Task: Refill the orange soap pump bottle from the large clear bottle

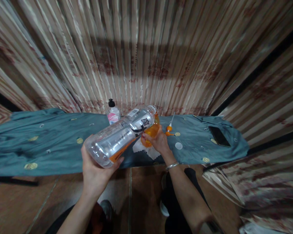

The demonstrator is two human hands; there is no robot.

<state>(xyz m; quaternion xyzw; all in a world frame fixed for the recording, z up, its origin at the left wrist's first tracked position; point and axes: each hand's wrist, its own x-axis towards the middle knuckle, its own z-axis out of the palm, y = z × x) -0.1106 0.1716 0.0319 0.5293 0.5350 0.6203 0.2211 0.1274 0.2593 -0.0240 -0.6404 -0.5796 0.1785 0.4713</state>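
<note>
A large clear plastic bottle [117,133] with a silver and orange label lies tilted in my left hand [95,172], which grips it near its base. The bottle's mouth points up and right, over the top of a small orange bottle [151,131]. Around that orange bottle my right hand [161,141] is closed, holding it roughly upright. Whether liquid passes between the two bottles cannot be made out. Beneath the orange bottle lies a white tissue [146,150]. An orange pump top [169,129] with a thin tube rests just right of my right hand.
A clear pump bottle [113,114] with a black top and pink label stands behind the large bottle. To the right are a white round disc [178,146] and a black phone [219,136]. Green patterned cloth [61,139] covers the narrow table; a pleated curtain [148,58] hangs behind.
</note>
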